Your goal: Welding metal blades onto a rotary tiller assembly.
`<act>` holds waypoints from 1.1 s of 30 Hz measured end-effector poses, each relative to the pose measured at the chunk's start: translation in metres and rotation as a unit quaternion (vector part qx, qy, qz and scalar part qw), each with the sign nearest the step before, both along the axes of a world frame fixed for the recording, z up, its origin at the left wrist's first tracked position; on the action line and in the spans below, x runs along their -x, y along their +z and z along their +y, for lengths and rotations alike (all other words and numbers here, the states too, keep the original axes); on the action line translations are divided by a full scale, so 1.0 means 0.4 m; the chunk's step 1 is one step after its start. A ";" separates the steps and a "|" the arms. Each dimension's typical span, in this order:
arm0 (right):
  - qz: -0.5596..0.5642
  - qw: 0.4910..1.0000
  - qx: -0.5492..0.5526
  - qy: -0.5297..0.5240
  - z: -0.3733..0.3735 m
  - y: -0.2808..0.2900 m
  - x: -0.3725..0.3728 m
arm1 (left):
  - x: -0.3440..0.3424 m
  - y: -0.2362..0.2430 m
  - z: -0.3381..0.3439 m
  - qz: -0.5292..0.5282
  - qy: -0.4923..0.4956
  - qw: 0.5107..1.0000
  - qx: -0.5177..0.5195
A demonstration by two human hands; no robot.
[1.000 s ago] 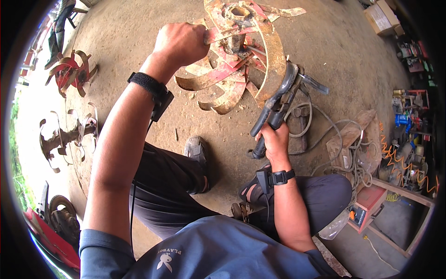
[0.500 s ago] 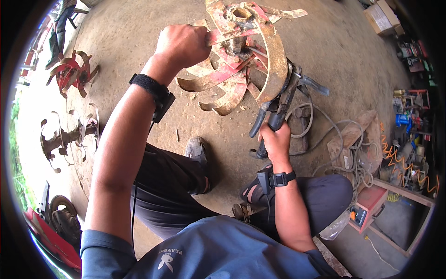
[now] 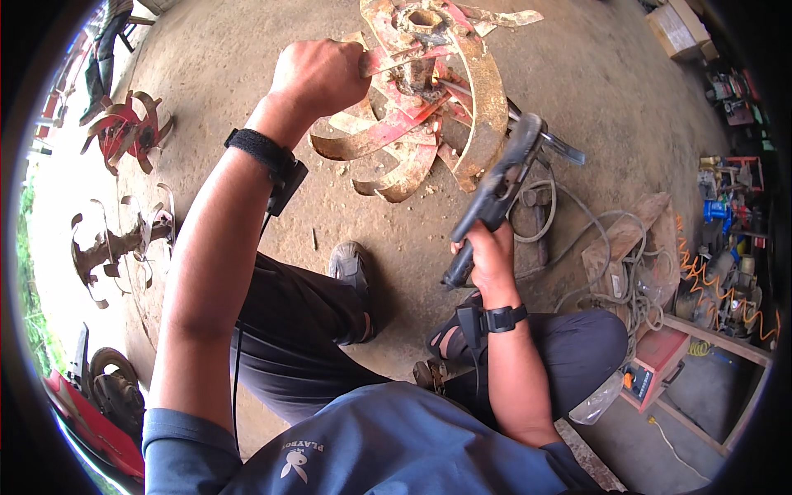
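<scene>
A tiller rotor (image 3: 417, 124) with curved red and rusty blades, caked with dried soil, stands on the floor ahead. My left hand (image 3: 322, 78) is closed around one of its red blades, near the hub. In my right hand (image 3: 491, 260), held lower and to the right, is a black welding electrode holder (image 3: 499, 181), tilted with its head up and away from me. The head is close to the rotor's right-hand curved blade; whether they touch I cannot tell. Behind that blade runs a dark metal bar (image 3: 565, 150) with a flattened end.
A hammer (image 3: 540, 214) lies by the coiled grey cable (image 3: 606, 247). A red boxed machine (image 3: 660, 363) sits at lower right. Two more rotors, one red (image 3: 128, 132) and one rusty (image 3: 115, 243), lie at left. A cardboard box (image 3: 678, 31) stands far right; a person's legs (image 3: 103, 58) show far left.
The electrode holder has turned in my right hand, its head showing more fully beside the blade. My left hand and the rotor have shifted slightly left.
</scene>
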State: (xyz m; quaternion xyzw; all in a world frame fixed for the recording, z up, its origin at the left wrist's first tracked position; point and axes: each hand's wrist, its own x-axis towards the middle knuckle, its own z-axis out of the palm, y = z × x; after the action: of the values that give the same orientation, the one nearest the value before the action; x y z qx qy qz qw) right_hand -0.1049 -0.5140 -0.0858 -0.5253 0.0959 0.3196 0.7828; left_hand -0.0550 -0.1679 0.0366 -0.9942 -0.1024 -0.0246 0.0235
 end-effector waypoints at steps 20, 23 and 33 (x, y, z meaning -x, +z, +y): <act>-0.183 0.973 0.141 0.019 0.011 -0.024 0.006 | 0.003 -0.001 -0.007 -0.008 0.002 1.000 0.005; -0.187 0.972 0.139 0.013 0.012 -0.022 0.006 | 0.002 -0.003 -0.005 -0.012 0.000 1.000 0.000; -0.196 0.970 0.141 0.028 0.006 -0.040 0.002 | 0.001 -0.002 -0.002 -0.011 -0.009 1.000 -0.017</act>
State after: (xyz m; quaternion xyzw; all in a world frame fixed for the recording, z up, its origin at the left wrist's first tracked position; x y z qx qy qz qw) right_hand -0.1057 -0.5115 -0.1016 -0.6850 -0.0301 0.2149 0.6954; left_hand -0.0554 -0.1687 0.0359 -0.9942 -0.0928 -0.0371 0.0389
